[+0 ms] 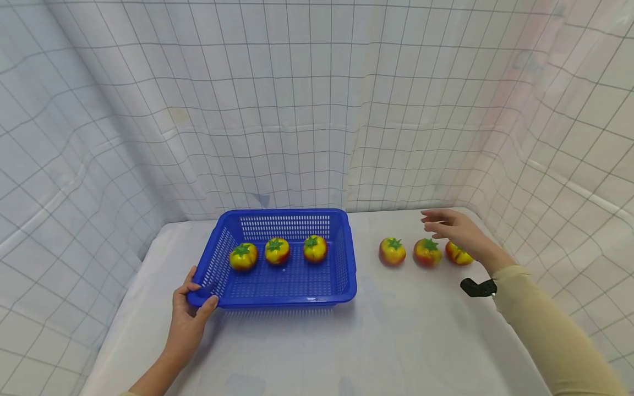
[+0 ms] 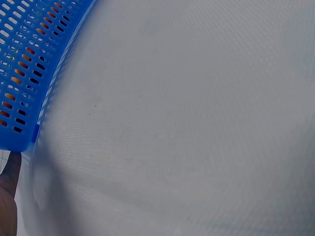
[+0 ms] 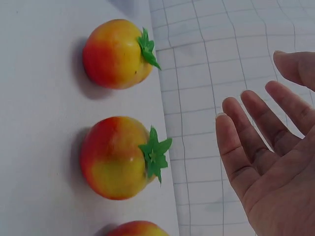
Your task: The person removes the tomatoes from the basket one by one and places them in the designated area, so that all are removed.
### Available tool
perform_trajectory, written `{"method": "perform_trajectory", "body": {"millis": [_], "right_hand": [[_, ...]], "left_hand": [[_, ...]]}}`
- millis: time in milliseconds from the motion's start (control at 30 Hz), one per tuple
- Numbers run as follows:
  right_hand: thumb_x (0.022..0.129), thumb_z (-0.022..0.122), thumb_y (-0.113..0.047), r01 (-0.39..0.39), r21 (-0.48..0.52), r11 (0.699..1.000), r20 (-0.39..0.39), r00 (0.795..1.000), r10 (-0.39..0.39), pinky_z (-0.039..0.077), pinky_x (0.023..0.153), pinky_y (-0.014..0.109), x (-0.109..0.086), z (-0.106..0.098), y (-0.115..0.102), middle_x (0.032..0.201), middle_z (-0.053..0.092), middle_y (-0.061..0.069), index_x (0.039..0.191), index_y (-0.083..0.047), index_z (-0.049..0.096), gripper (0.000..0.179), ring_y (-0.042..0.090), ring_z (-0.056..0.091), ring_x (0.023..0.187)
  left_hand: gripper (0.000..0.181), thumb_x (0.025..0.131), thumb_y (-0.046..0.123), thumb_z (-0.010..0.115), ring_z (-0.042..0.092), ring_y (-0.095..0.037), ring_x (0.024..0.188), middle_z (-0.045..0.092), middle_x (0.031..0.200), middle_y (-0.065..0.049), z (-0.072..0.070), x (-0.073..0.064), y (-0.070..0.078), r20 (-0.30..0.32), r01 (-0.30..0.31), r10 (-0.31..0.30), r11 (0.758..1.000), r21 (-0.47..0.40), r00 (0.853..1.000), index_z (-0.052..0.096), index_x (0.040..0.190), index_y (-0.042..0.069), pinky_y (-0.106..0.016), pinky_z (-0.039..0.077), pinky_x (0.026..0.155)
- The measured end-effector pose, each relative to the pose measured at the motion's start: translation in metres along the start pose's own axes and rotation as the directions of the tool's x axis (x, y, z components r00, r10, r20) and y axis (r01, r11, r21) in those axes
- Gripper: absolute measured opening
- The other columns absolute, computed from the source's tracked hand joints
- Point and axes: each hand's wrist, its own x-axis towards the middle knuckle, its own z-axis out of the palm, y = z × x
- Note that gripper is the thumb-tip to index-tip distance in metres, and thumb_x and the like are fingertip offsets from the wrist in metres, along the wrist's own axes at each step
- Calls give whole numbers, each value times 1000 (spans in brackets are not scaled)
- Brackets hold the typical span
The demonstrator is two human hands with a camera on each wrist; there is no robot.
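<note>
My left hand (image 1: 186, 324) grips the near left corner of a blue plastic basket (image 1: 277, 300), thumb at the front rim and fingers along the left side. Three red-and-yellow tomatoes (image 1: 277, 251) with green leafy tops lie inside it in a row. To the basket's right, three similar tomatoes (image 1: 392, 252) stand in a line on the white cloth. My right hand (image 1: 460, 231) hovers over the rightmost tomato (image 1: 458, 254), partly covering it. In the right wrist view its fingers (image 3: 231, 142) are spread and relaxed, with nothing held.
White cloth (image 1: 396, 335) covers the table. Grid-patterned white curtains (image 1: 297, 110) hang at the back and on both sides, close behind the basket and the tomatoes. A black strap-on device (image 1: 478, 287) sits at the right wrist.
</note>
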Motion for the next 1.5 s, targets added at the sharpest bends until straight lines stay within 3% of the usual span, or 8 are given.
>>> {"method": "perform_trajectory", "body": {"millis": [200, 433, 533, 867, 1100, 1300, 1500], "right_hand": [[102, 65, -37, 11, -4, 1000, 33, 999, -11, 51, 101, 49, 7, 16, -16, 144, 56, 13, 149, -9, 48, 58, 30, 61, 121], [101, 66, -39, 41, -7, 999, 74, 996, -40, 54, 97, 42, 18, 36, -33, 144, 56, 11, 151, -12, 46, 61, 29, 63, 120], [99, 68, -43, 23, -2, 1000, 91, 996, -23, 52, 99, 46, 22, 44, -42, 144, 56, 7, 151, -17, 46, 62, 27, 63, 120], [98, 68, -42, 82, -14, 997, 148, 986, -79, 48, 103, 54, 36, 68, -70, 142, 58, 5, 152, -23, 46, 61, 26, 64, 118], [98, 69, -44, 104, -7, 995, 179, 979, -101, 53, 100, 45, 45, 83, -84, 140, 57, 1, 150, -27, 47, 59, 21, 63, 118], [96, 70, -45, 124, 33, 992, 224, 966, -128, 50, 102, 48, 52, 96, -94, 145, 54, 4, 151, -25, 46, 63, 23, 60, 122], [95, 71, -45, 130, -16, 991, 258, 959, -121, 47, 105, 52, 60, 111, -109, 152, 48, 7, 153, -29, 43, 67, 24, 54, 129]], "left_hand": [[40, 106, 7, 55, 3, -41, 154, -2, 171, 9, 0, -1, 0, -1, -1, 1, 1000, -16, 1000, 25, 129, 19, -6, 41, 94], [40, 106, 7, 55, 4, -41, 154, -1, 171, 8, 0, -1, -1, -6, -2, 2, 1000, -26, 1000, 25, 129, 19, -7, 41, 95], [40, 106, 8, 56, 4, -42, 153, -2, 171, 7, 0, -1, -1, -4, -4, 3, 1000, -11, 1000, 25, 129, 19, -6, 41, 94], [41, 106, 9, 56, 4, -44, 153, -3, 171, 8, 0, -1, 0, 2, 4, -4, 1000, -4, 1000, 23, 129, 19, -6, 41, 93], [41, 106, 10, 56, 4, -44, 153, -4, 171, 7, 0, -1, 2, 3, 6, -6, 1000, 4, 1000, 23, 130, 19, -6, 41, 93], [41, 106, 9, 55, 4, -44, 153, -4, 171, 8, 0, -1, 2, 4, 5, -5, 1000, -1, 1000, 23, 130, 19, -7, 42, 93], [41, 106, 11, 56, 5, -45, 153, -4, 171, 9, 1, -1, 3, 3, 13, -13, 1000, -3, 1000, 23, 130, 19, -7, 43, 92]]}}
